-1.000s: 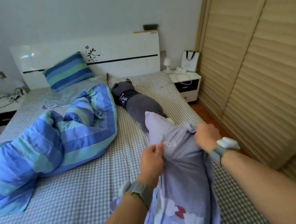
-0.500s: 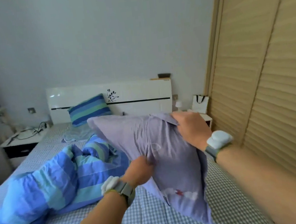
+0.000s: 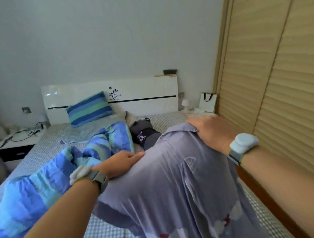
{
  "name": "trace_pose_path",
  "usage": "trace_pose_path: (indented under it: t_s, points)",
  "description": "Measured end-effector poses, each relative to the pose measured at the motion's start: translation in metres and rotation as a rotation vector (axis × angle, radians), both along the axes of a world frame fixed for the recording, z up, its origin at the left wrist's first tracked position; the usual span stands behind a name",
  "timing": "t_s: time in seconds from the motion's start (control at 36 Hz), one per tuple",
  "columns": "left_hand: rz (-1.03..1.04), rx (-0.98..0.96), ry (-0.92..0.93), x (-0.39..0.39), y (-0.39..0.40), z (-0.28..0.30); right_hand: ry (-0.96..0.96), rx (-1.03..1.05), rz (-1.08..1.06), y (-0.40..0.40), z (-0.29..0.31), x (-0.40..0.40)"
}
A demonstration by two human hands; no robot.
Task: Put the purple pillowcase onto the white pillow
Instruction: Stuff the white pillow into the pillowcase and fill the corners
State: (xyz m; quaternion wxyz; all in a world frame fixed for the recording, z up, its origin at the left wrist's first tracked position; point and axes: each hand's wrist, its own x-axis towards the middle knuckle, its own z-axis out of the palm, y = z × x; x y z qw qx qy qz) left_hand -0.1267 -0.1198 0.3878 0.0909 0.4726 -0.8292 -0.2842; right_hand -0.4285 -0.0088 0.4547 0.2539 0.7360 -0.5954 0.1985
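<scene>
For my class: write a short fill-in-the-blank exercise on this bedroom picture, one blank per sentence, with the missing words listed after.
1. Both hands rest on a pillowcase coloured ____.
2. The striped pillow leans against the white ____.
3. Each wrist wears a ____.
4. The right hand sits ____ than the left hand.

Missing words: purple; headboard; band; higher

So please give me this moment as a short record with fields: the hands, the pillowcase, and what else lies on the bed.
left hand: rests flat on the purple pillowcase, fingers straight
right hand: lies over its top right corner
white pillow: not visible, the case looks filled
bed: checked sheet
also on bed: blue striped quilt, striped pillow, dark clothing
</scene>
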Motion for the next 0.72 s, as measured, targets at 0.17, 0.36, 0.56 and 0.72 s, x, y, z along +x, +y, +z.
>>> trace_pose_path:
  t_s: [0.17, 0.36, 0.56, 0.72]
  points:
    - [0.045, -0.268, 0.185, -0.022, 0.022, -0.059, -0.147, 0.331, -0.246, 0.016, -0.032, -0.019]
    - [0.205, -0.456, 0.325, -0.043, 0.005, -0.078, -0.19, 0.811, -0.212, 0.032, -0.013, -0.004]
    - [0.179, -0.316, 0.285, -0.051, 0.005, -0.081, -0.231, 0.584, -0.359, 0.041, -0.017, 0.015]
    - [0.023, -0.722, 0.154, -0.078, 0.002, 0.023, -0.241, 0.041, -0.634, 0.062, 0.039, -0.018]
